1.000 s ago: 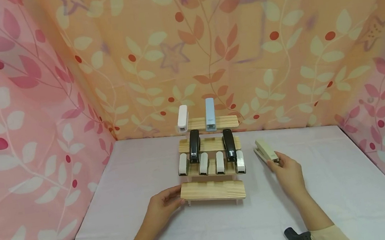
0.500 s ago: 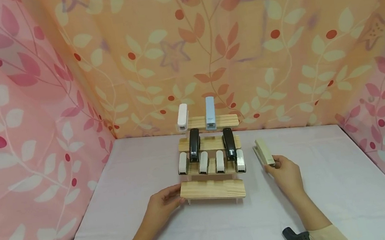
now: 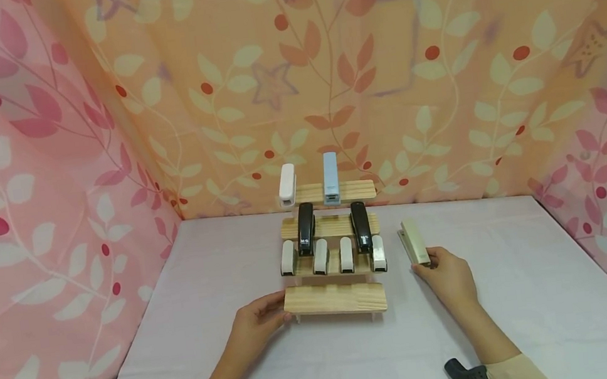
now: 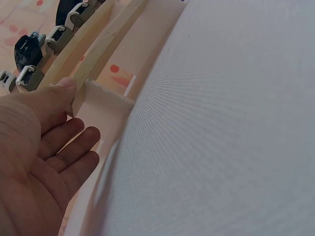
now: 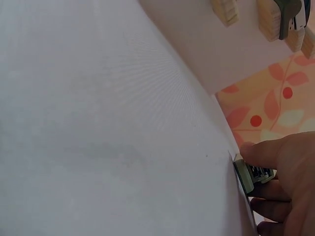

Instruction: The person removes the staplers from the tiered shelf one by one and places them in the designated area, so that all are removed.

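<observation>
A four-step wooden display stand stands mid-table, its lowest step bare. My left hand pinches the left end of that step, thumb at the edge and the other fingers loosely bent below in the left wrist view. To the right of the stand, my right hand holds the near end of a pale green stapler between thumb and fingers, its far end pointing toward the back. In the right wrist view this stapler shows its end close over the tablecloth, partly hidden by the fingers.
Several small white staplers line the second step. Two black staplers, left and right, stand above them. A white stapler and a light blue one top the stand. Floral curtains enclose the white-covered table.
The right hand has turned the green stapler straighter and drawn it slightly toward the person, lowering its near end. The left hand stays on the stand's lowest step.
</observation>
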Action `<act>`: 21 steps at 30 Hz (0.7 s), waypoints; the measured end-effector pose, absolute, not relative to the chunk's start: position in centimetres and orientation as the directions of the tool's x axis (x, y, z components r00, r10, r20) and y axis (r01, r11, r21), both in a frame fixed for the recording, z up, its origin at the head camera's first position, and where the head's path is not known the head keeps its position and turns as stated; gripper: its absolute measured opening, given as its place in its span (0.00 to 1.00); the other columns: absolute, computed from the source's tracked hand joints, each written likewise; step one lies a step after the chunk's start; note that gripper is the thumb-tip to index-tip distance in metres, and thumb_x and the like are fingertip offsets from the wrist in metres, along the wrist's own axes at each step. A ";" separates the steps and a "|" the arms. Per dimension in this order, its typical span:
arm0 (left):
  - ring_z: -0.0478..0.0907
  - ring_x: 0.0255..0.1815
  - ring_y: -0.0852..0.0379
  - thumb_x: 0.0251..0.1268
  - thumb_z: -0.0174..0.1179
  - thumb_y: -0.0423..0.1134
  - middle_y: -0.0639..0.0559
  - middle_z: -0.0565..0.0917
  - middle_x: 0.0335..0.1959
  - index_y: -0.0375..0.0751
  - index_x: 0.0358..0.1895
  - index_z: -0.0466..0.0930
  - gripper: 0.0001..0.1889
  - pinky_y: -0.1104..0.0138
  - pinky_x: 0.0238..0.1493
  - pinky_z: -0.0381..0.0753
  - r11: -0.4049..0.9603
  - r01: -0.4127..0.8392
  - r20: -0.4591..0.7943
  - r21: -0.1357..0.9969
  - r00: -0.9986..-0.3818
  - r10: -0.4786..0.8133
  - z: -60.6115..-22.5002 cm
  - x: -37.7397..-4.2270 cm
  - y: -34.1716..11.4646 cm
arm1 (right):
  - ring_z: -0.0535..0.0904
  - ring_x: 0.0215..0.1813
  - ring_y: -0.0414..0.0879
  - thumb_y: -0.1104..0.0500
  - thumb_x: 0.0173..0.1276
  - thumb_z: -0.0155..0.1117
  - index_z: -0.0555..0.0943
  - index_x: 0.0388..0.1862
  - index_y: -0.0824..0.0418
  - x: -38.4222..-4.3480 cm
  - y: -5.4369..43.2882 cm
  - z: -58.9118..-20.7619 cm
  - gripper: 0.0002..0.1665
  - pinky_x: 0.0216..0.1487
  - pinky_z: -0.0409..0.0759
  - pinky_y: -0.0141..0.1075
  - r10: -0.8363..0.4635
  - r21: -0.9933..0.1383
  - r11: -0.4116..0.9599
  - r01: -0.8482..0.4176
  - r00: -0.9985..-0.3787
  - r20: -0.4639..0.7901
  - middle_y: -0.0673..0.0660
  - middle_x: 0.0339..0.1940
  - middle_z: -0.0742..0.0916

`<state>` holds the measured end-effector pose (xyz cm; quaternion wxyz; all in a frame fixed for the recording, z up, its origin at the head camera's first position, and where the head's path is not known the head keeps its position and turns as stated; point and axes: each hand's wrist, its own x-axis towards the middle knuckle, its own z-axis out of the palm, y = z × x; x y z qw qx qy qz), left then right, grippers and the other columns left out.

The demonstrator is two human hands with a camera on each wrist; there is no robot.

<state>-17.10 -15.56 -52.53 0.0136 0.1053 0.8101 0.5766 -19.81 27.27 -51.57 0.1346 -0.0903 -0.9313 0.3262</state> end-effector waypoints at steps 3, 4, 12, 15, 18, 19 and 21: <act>0.86 0.56 0.56 0.57 0.77 0.42 0.53 0.89 0.53 0.48 0.59 0.85 0.25 0.73 0.57 0.83 0.310 0.153 0.098 0.938 -0.977 0.187 -52.5 -17.1 -15.6 | 0.88 0.50 0.63 0.51 0.64 0.77 0.81 0.58 0.70 -19.8 27.2 -51.7 0.31 0.47 0.86 0.57 0.246 -0.613 0.787 0.075 -0.948 0.200 0.67 0.47 0.90; 0.86 0.56 0.56 0.57 0.77 0.42 0.53 0.89 0.53 0.48 0.59 0.85 0.25 0.73 0.57 0.83 0.311 0.153 0.097 0.938 -0.977 0.188 -52.5 -17.0 -15.6 | 0.88 0.50 0.63 0.51 0.64 0.77 0.80 0.58 0.70 -19.8 27.2 -51.8 0.31 0.46 0.87 0.56 0.244 -0.608 0.790 0.073 -0.948 0.203 0.67 0.47 0.90; 0.85 0.57 0.55 0.56 0.77 0.43 0.54 0.89 0.53 0.48 0.59 0.85 0.25 0.69 0.59 0.83 0.338 0.164 0.105 0.927 -0.977 0.184 -52.3 -17.0 -15.5 | 0.87 0.52 0.64 0.49 0.65 0.76 0.79 0.60 0.69 -19.8 27.2 -51.6 0.33 0.47 0.86 0.57 0.234 -0.595 0.800 0.079 -0.954 0.187 0.68 0.50 0.89; 0.85 0.57 0.56 0.56 0.77 0.44 0.56 0.89 0.53 0.49 0.59 0.86 0.25 0.66 0.62 0.83 0.356 0.167 0.108 0.920 -0.978 0.181 -52.4 -16.9 -15.5 | 0.84 0.57 0.66 0.46 0.66 0.74 0.78 0.63 0.69 -19.7 27.4 -51.0 0.36 0.53 0.84 0.59 0.244 -0.614 0.783 0.100 -0.957 0.155 0.69 0.54 0.87; 0.85 0.57 0.57 0.56 0.77 0.45 0.57 0.89 0.52 0.51 0.58 0.86 0.24 0.65 0.63 0.82 0.361 0.169 0.110 0.917 -0.978 0.176 -52.5 -16.9 -15.5 | 0.80 0.64 0.68 0.42 0.70 0.70 0.75 0.67 0.69 -19.5 27.8 -50.2 0.40 0.60 0.80 0.62 0.262 -0.649 0.752 0.113 -0.955 0.138 0.69 0.59 0.85; 0.85 0.57 0.58 0.56 0.77 0.45 0.57 0.89 0.52 0.51 0.58 0.86 0.24 0.65 0.62 0.82 0.361 0.168 0.110 0.917 -0.978 0.175 -52.5 -16.9 -15.5 | 0.78 0.66 0.68 0.41 0.71 0.68 0.74 0.69 0.68 -19.4 28.0 -50.0 0.40 0.62 0.78 0.62 0.268 -0.660 0.743 0.116 -0.954 0.134 0.69 0.60 0.85; 0.85 0.56 0.58 0.57 0.77 0.44 0.57 0.89 0.52 0.52 0.58 0.86 0.24 0.66 0.62 0.83 0.355 0.167 0.112 0.920 -0.979 0.171 -52.6 -17.0 -15.5 | 0.77 0.67 0.68 0.38 0.73 0.64 0.73 0.70 0.67 -19.3 28.3 -49.4 0.41 0.64 0.77 0.63 0.281 -0.675 0.728 0.118 -0.950 0.137 0.68 0.62 0.84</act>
